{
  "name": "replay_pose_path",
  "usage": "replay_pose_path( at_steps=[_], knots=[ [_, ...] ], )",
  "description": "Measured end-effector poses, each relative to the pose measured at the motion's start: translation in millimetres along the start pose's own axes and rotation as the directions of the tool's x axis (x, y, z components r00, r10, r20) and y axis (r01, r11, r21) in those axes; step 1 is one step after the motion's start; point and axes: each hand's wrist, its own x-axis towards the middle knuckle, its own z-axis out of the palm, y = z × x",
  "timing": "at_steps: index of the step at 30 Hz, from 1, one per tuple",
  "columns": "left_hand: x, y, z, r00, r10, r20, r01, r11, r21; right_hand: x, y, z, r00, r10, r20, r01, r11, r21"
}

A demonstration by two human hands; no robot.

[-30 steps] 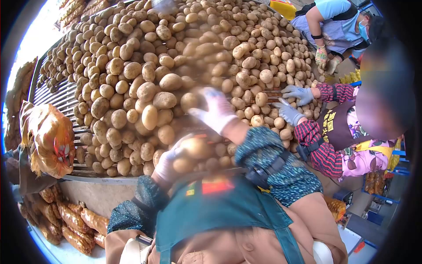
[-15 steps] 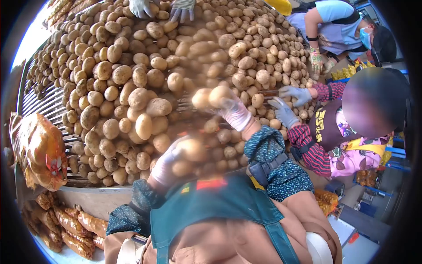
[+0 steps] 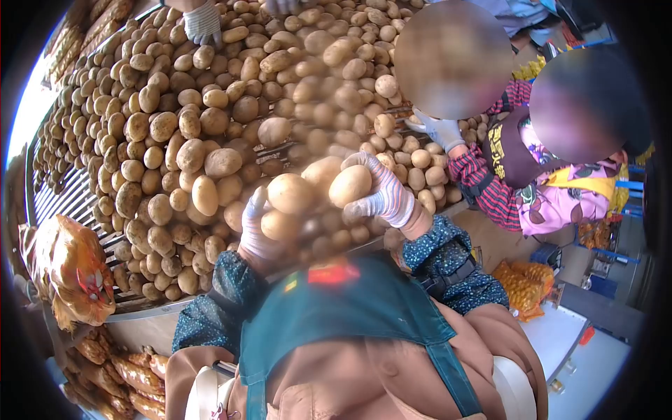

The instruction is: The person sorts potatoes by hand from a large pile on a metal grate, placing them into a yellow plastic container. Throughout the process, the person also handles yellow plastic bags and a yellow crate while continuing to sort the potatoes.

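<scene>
While the left grip [image 3: 257, 231] and right grip [image 3: 388, 196] clasp held potatoes [image 3: 351, 186], heaped potatoes [image 3: 223, 162] cover much of the slatted worktop [image 3: 71, 197] beyond; a co-worker's glove [image 3: 439, 130] is near the right grip. Blur obscures potatoes between both grips.

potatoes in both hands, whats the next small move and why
Probably ease the right hand slightly toward the left hand, bringing its front potato in with the others: the left hand seems to cradle two potatoes, and the right hand's potato is close beside them, above the apron.
</scene>
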Motion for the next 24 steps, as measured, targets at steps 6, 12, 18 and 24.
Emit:
replay_pose_path(
  at_steps=[6,12,18,24],
  knots=[
    [8.5,-9.7,-7.6,0.981,0.181,-0.073,-0.124,0.866,0.485,-40.3,-2.6,-3.6,0.994,-0.035,-0.105,0.083,0.863,0.498],
    [47.8,-20.3,-17.5,0.982,0.120,-0.145,-0.034,0.870,0.492,-58.4,28.7,-24.4,0.982,0.042,-0.184,0.128,0.565,0.815],
    [87.0,-37.0,-39.7,0.928,0.164,-0.333,0.078,0.791,0.607,-97.0,50.5,-50.7,0.859,0.163,-0.486,0.273,0.658,0.702],
    [108.5,-95.1,-31.3,0.923,0.125,-0.365,0.237,0.564,0.791,-151.6,18.7,-53.8,0.872,0.198,-0.447,0.200,0.690,0.696]
  ],
)
